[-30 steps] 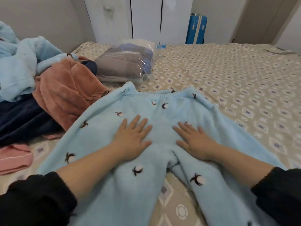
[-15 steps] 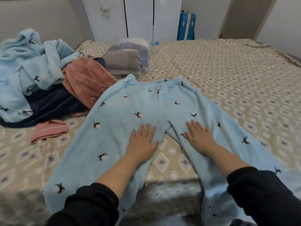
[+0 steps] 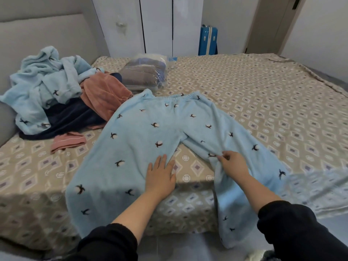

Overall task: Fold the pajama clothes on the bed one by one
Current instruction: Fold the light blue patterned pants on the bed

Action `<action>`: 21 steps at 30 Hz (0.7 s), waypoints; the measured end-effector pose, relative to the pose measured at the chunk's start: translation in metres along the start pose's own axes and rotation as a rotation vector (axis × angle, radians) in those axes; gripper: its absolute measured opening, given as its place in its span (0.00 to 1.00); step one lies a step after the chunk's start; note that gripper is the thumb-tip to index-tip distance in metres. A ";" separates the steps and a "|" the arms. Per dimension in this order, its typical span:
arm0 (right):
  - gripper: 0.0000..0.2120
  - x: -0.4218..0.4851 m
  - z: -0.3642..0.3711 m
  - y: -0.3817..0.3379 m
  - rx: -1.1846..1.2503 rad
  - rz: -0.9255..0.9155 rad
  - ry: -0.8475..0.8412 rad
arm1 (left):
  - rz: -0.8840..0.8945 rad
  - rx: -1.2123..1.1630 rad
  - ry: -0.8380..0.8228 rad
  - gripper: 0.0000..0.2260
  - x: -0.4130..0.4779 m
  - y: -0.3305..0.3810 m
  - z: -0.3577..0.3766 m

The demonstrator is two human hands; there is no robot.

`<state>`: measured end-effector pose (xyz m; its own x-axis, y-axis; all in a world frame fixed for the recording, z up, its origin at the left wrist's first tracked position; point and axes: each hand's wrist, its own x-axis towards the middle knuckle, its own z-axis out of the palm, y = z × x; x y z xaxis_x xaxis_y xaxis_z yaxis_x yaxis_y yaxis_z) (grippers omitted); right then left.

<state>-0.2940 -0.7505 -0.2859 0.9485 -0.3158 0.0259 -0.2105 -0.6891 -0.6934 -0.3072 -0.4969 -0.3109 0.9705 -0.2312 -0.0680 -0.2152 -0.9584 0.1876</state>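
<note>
Trousers [image 3: 150,129], pale-blue fleece, legs splayed; left hand [image 3: 160,178] fingers spread flat, right hand [image 3: 235,166] fingers pinching a leg.

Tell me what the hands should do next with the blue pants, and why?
Probably the right hand lifts the pant leg it pinches and lays it over the other leg, which the left hand presses flat. The pajama pants lie spread, legs apart, so halving them lengthwise likely comes first.
</note>
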 end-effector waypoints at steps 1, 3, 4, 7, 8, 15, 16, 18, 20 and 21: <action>0.09 0.002 -0.003 0.006 -0.019 0.001 -0.009 | -0.024 -0.068 0.017 0.23 0.001 0.004 -0.002; 0.15 0.005 -0.008 0.019 -0.059 -0.022 -0.058 | -0.034 -0.222 0.078 0.18 0.006 0.016 -0.006; 0.15 0.007 -0.010 0.024 -0.074 -0.034 -0.088 | -0.025 -0.289 0.112 0.16 0.009 0.023 -0.006; 0.12 0.011 -0.017 0.026 -0.104 -0.015 -0.183 | -0.058 -0.518 0.120 0.11 0.016 0.049 -0.003; 0.12 0.012 -0.019 0.026 -0.112 -0.004 -0.206 | -0.095 -0.591 0.092 0.11 0.019 0.058 -0.001; 0.06 0.014 -0.023 0.033 -0.125 0.001 -0.260 | -0.583 -1.359 -0.130 0.12 0.050 0.114 -0.016; 0.07 0.013 -0.024 0.036 -0.117 -0.008 -0.271 | -0.599 -1.352 -0.151 0.12 0.053 0.119 -0.017; 0.15 0.013 -0.027 0.042 -0.111 -0.028 -0.273 | -0.622 -1.327 -0.161 0.11 0.058 0.124 -0.017; 0.16 0.013 -0.027 0.047 -0.119 -0.035 -0.232 | -0.645 -1.340 -0.151 0.09 0.059 0.125 -0.018; 0.13 0.013 -0.025 0.048 -0.130 -0.040 -0.201 | -0.655 -1.353 -0.144 0.08 0.058 0.124 -0.018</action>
<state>-0.2980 -0.8039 -0.3005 0.9820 -0.1598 -0.1011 -0.1883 -0.7808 -0.5957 -0.2756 -0.6260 -0.2740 0.8169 0.0724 -0.5722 0.5757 -0.0418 0.8166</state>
